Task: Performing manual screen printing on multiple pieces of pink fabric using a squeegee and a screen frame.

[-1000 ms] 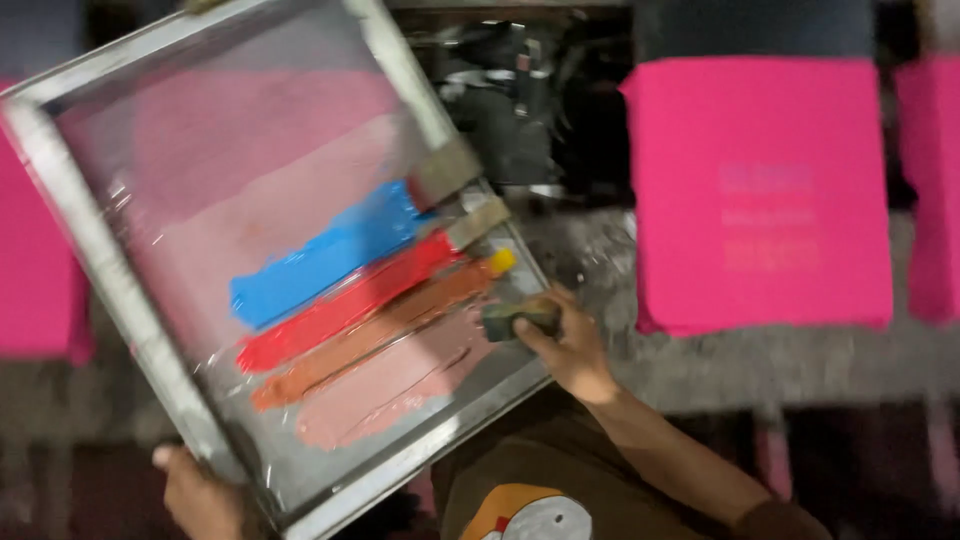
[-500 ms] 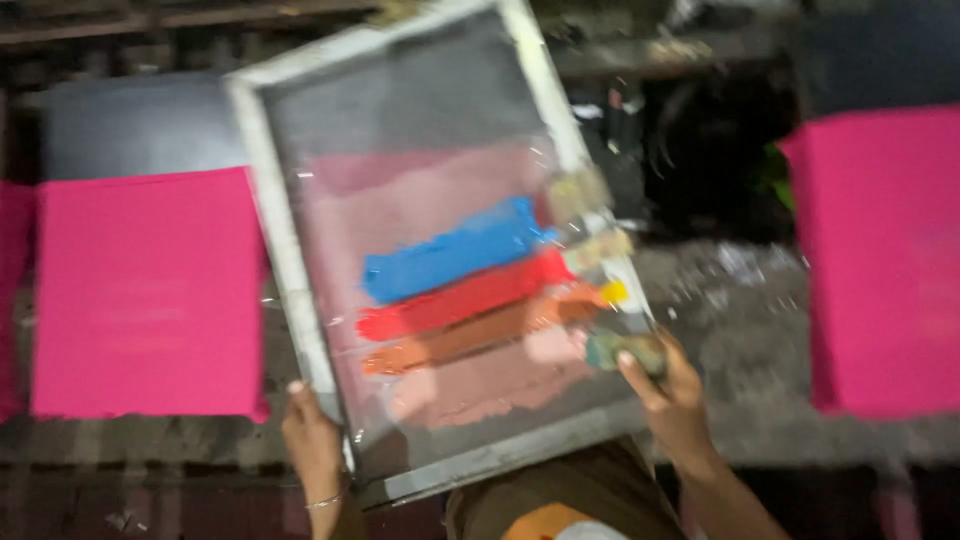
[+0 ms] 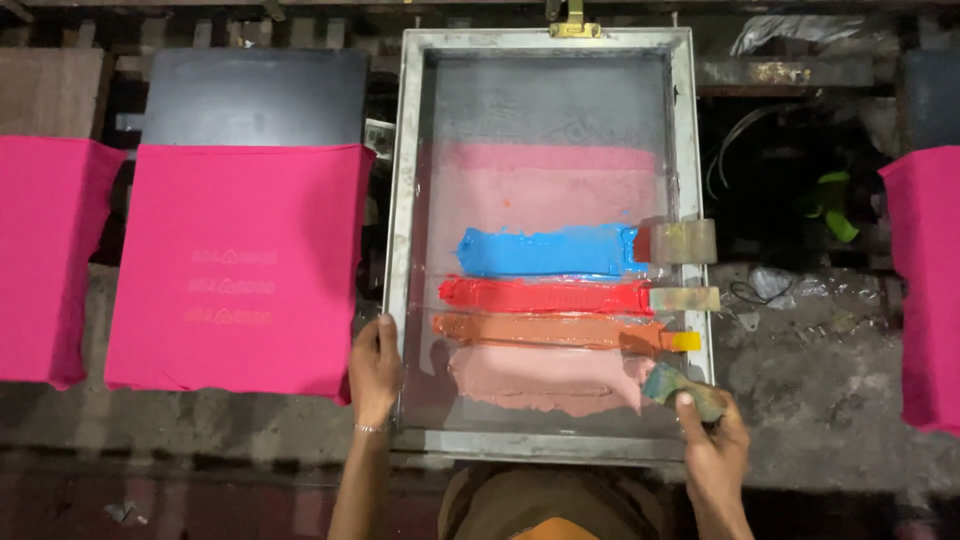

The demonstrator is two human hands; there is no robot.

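Note:
A metal-framed printing screen [image 3: 545,40] lies flat in front of me, over a pink shirt that shows through the mesh. On the mesh lie stripes of blue [image 3: 545,250], red [image 3: 545,296], orange [image 3: 540,330] and pale pink ink [image 3: 545,375]. Small squeegees [image 3: 685,241] rest at the right ends of the stripes. My left hand [image 3: 373,368] grips the frame's left rail near the front corner. My right hand [image 3: 712,445] holds the lowest squeegee [image 3: 672,384] at the right end of the pale pink stripe.
A pink shirt [image 3: 235,265] with three faint printed lines lies on a dark pallet [image 3: 255,95] to the left. More pink shirts sit at the far left [image 3: 45,255] and far right [image 3: 925,285]. Dark, grimy machine parts fill the gap on the right [image 3: 790,200].
The screen frame has swung from tilted over the right-hand shirt to lying square before me. Both hands travelled with it, and the printed shirt now lies to my left.

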